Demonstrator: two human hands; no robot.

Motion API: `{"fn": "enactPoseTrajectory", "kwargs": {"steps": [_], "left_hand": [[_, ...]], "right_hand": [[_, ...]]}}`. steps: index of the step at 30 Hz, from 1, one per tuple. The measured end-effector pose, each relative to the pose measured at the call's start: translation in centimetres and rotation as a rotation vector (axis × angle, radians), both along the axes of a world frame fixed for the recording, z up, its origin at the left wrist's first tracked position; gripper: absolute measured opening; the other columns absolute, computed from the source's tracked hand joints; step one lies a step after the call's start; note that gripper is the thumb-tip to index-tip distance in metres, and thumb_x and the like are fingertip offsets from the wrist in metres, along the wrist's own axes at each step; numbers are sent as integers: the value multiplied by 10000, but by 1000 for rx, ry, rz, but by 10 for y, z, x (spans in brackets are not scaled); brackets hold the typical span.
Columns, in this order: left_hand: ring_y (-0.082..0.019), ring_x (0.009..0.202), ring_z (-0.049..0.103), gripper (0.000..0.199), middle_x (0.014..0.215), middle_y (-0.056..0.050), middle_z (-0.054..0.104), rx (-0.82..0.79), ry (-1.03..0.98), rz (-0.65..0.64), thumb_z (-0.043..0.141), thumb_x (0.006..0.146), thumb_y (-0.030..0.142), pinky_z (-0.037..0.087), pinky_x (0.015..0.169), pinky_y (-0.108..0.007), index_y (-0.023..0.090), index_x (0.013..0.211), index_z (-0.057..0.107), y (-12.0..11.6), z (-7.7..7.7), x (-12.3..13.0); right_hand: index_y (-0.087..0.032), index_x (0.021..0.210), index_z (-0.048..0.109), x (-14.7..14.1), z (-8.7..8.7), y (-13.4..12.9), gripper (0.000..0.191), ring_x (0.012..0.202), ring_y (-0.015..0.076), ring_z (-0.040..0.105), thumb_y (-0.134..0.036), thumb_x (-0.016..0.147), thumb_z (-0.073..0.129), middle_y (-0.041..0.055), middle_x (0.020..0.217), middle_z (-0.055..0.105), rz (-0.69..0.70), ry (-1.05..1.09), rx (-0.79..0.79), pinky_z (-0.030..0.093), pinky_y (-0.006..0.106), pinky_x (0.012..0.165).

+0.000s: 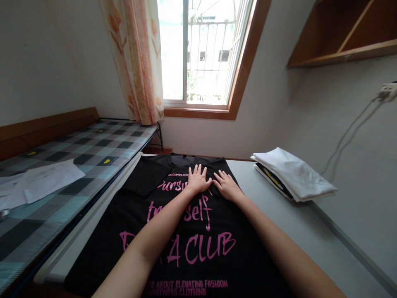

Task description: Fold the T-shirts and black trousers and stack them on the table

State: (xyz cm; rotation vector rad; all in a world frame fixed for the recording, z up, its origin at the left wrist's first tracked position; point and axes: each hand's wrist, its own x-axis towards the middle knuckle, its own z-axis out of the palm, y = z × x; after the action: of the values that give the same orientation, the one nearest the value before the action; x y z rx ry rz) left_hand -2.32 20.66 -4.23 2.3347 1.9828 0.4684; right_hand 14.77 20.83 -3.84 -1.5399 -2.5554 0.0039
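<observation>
A black T-shirt (173,215) with pink lettering is spread flat, print side up, its neckline toward the window. My left hand (198,179) lies flat on the upper chest of the shirt, fingers spread and pointing away from me. Just to its right, my right hand (227,184) also rests flat on the fabric with its fingers apart. The two thumbs nearly meet. My forearms cover part of the lettering. The left sleeve side is folded over the shirt's upper left, while the right sleeve is not clearly visible.
The shirt lies on a white table (310,248). Folded white and dark clothes (291,176) are stacked at the table's right edge by the wall. A bed with a checked sheet (93,145) stands at left, holding white papers (46,180). A window (204,54) is ahead.
</observation>
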Motion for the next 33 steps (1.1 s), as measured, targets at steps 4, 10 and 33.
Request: {"fn": "enactPoseTrajectory", "kwargs": {"steps": [4,10,33], "left_hand": [[-307,1453,151,729,1553,-151,261,1,9,5,336,889,608,82,1148,-574,173,1474,351,-1,-1,1],[-253,1408,293,582,1490,-114,404,88,-229,1,351,941,527,246,1148,-420,177,1389,480,-4,10,-10],[-302,1073,612,395,1010,-83,691,-79,-170,536,643,646,211,472,929,-388,198,1041,654,0,36,-292]], "right_hand": [[-211,1490,331,5,2,-17,648,1442,261,193,-574,962,233,116,1556,255,-36,-56,-29,169,437,1158],[-244,1489,330,3,7,-20,632,1444,239,192,-575,954,268,81,1561,256,-65,-47,-36,157,423,1162],[-186,1306,535,2,34,63,484,1193,292,530,-378,863,499,148,1314,558,-773,436,-239,424,430,964]]}}
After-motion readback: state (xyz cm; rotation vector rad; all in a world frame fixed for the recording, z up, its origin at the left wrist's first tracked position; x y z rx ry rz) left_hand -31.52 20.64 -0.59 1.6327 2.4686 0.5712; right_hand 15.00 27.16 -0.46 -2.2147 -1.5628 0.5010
